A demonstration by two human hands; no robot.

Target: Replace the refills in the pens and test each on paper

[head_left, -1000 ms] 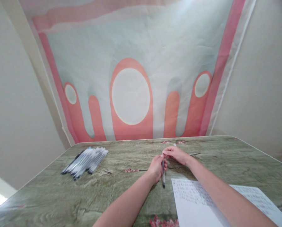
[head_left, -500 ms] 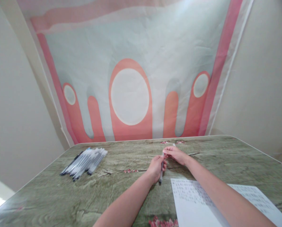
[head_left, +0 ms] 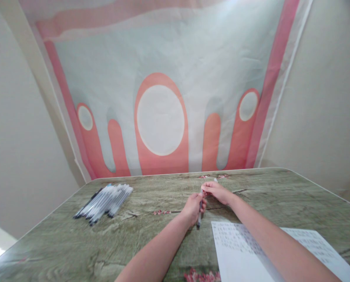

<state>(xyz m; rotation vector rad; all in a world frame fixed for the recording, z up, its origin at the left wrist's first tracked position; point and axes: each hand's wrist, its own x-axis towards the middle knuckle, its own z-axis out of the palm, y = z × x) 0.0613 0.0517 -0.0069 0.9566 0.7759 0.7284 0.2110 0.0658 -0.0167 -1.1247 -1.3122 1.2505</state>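
Observation:
A slim pen with a dark lower end is held upright-looking between my two hands, over the middle of the table. My left hand is wrapped round its barrel. Higher up, the fingers of my right hand pinch its upper end; the tip itself is mostly covered by the fingers. Just beyond my right hand, a small whitish end of something shows, the rest of it hidden.
On the left of the wood-patterned table lies a heap of clear-barrelled pens, several with dark ends. A sheet of paper with handwriting lies under my right forearm. Behind the table hangs a pink and grey printed sheet.
Hardly anything differs. Both hands keep the same hold on the pen, and the whole view has shifted very slightly.

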